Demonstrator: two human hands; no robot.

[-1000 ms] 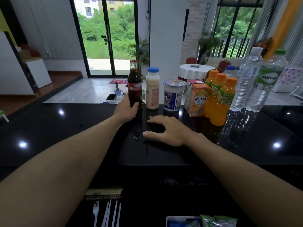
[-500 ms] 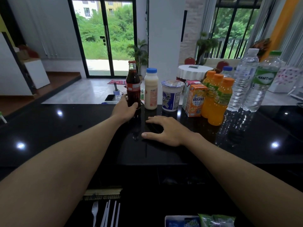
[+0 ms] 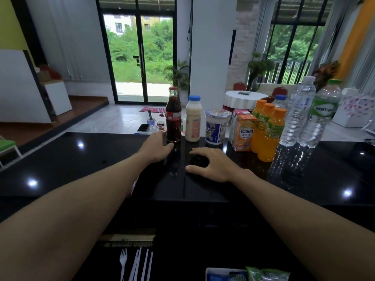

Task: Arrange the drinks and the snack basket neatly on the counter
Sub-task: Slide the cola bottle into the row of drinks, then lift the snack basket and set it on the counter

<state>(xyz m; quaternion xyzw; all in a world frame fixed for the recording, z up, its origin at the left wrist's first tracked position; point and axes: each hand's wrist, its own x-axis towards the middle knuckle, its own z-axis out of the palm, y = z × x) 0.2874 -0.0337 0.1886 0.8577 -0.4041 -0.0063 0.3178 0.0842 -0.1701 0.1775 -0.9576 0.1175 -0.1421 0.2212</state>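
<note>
Uncurled the fingers (image 3: pixel 160 136) of the left hand (image 3: pixel 156 147) from the cola bottle (image 3: pixel 173 118), gripped half a second earlier, and left them relaxed just beside its base, holding nothing. Could not tell whether the thumb touched the glass. Kept the right hand (image 3: pixel 211 165) resting on the counter (image 3: pixel 81 163), fingers spread and lightly arched, also holding nothing.

Judged from the release that the cola bottle had been placed: upright at the left end of the row along the counter's far edge, just beside the milk bottle (image 3: pixel 193 122). Beyond that, rightward along the same edge, saw the tub (image 3: pixel 217 126), the juice carton (image 3: pixel 244 132), three orange bottles (image 3: pixel 267 134) bunched together, and two tall water bottles (image 3: pixel 298 114). Found the snack basket (image 3: pixel 223 274) only at the bottom of the view, below the counter's near edge, so reckoned it not yet set in place.

Read "NAMTHI", cut off by the curve, on the green label of the right-hand water bottle. Made out Thai lettering with "4" and "1" on the carton. Could not read the cola's red label, the milk bottle's print or the tub's blue label.
</note>
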